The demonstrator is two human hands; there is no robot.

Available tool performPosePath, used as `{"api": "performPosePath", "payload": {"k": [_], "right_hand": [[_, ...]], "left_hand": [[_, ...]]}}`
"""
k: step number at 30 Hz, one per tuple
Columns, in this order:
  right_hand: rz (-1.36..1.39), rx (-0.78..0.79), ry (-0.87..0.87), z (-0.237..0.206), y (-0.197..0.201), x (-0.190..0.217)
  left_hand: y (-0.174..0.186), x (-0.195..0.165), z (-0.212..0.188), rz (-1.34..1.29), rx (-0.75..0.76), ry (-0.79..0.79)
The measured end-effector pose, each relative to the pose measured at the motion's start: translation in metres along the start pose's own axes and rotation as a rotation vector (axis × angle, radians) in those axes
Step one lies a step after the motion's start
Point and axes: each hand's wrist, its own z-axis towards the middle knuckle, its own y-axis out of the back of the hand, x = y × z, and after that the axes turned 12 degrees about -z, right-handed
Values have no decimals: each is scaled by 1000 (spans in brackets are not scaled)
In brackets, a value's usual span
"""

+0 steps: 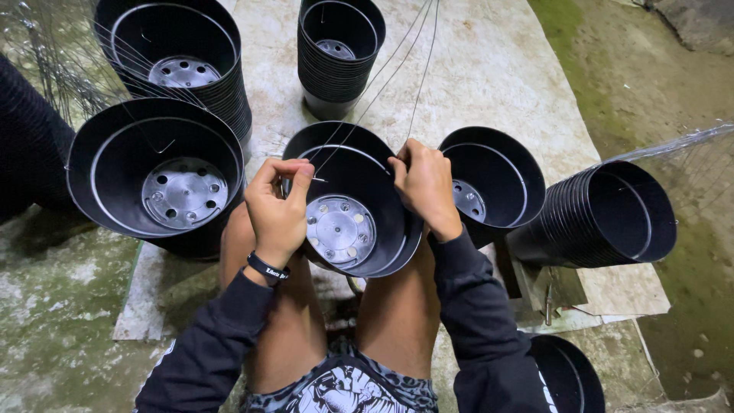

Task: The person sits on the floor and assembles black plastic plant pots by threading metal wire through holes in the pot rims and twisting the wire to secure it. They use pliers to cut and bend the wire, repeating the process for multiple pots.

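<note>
A round black plastic pot [359, 206] with a grey perforated bottom rests between the person's bare knees. The left hand [277, 210] pinches its near-left rim, the right hand [425, 187] grips its right rim, and thin metal wires [397, 69] rise from the rim. Stacks of black plastic pots [336, 53] stand on a pale sheet [497, 69] on the floor; another stack [604, 218] lies sideways near its right edge.

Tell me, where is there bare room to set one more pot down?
Bare sheet lies beyond the held pot, between the upright stack and the mossy ground. A smaller patch sits beside the tipped stack. Around both hands pots crowd close.
</note>
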Motion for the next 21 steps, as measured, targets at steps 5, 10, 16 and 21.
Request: {"api": "performPosePath", "payload": {"k": [5,10,16,21], "right_hand": [[57,76,-142,6,-3,-4],[18,95,-118,17,7,2],[-248,195,-101,17,74,39],[-8,208,277,-48,72,134]], "left_hand": [[3,-2,2,8,13,-6],[11,-7,12,4,50,21],[31,-20,27,139,127,109],[50,-24,52,173,238,77]]}}
